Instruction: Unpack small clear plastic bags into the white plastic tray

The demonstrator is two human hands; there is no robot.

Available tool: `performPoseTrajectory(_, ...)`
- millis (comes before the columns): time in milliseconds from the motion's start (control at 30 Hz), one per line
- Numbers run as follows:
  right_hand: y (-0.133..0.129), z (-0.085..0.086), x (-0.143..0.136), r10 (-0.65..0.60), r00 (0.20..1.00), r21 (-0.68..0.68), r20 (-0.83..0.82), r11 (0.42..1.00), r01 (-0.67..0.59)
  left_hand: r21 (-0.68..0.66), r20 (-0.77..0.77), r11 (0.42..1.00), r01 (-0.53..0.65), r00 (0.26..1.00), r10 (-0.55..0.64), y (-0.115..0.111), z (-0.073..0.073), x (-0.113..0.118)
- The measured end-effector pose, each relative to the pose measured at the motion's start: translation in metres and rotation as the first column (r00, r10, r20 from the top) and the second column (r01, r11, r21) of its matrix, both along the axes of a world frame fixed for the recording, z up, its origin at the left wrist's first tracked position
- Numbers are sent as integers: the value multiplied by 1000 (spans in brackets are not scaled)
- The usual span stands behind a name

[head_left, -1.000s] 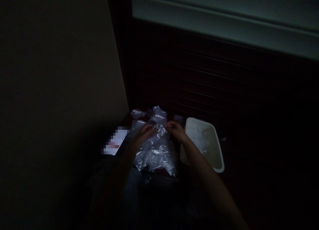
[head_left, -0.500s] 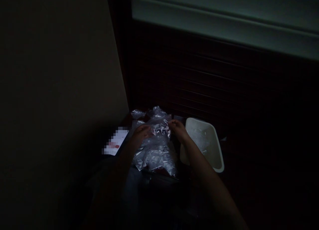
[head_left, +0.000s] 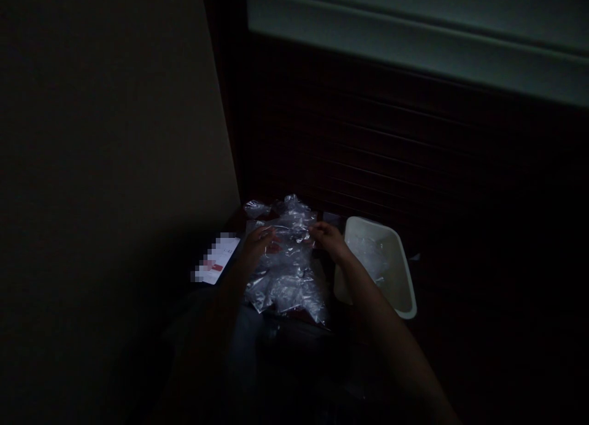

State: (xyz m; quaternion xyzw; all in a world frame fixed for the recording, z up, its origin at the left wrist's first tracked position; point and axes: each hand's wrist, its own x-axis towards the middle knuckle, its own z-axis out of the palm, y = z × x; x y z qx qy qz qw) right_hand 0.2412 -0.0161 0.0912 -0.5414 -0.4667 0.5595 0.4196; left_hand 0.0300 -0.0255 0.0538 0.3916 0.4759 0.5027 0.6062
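Note:
The scene is very dark. A heap of clear plastic bags [head_left: 288, 284] lies in front of me on a dark surface. My left hand [head_left: 257, 242] and my right hand [head_left: 327, 238] each pinch a side of one clear plastic bag [head_left: 291, 233], holding it spread just above the heap. Something small and reddish shows through the bag near my left fingers; I cannot make out what it is.
A white rectangular tub [head_left: 398, 291] with clear plastic inside stands right of the heap, close to my right wrist. A white card or paper [head_left: 216, 260] lies at the left. A pale wall rises on the left and dark slats stand behind.
My hands lifted one bag off the heap and drew it taut between them. My left hand slid slightly left and back. The camera shifted a little.

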Motion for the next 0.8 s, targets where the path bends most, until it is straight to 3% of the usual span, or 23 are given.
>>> performPoseTrajectory(133, 0, 1, 0, 27, 1000, -20, -13, 999, -27, 3, -1, 1000, -7, 1000, 7, 0, -1, 0)
performPoseTrajectory(433, 0, 1, 2, -82, 993, 36, -85, 996, 86, 11, 121, 1000, 26, 992, -27, -1, 0, -5)
performPoseTrajectory(800, -2, 3, 3, 8, 989, 132, -146, 991, 11, 9, 261, 1000, -13, 965, 10, 5, -2, -9)
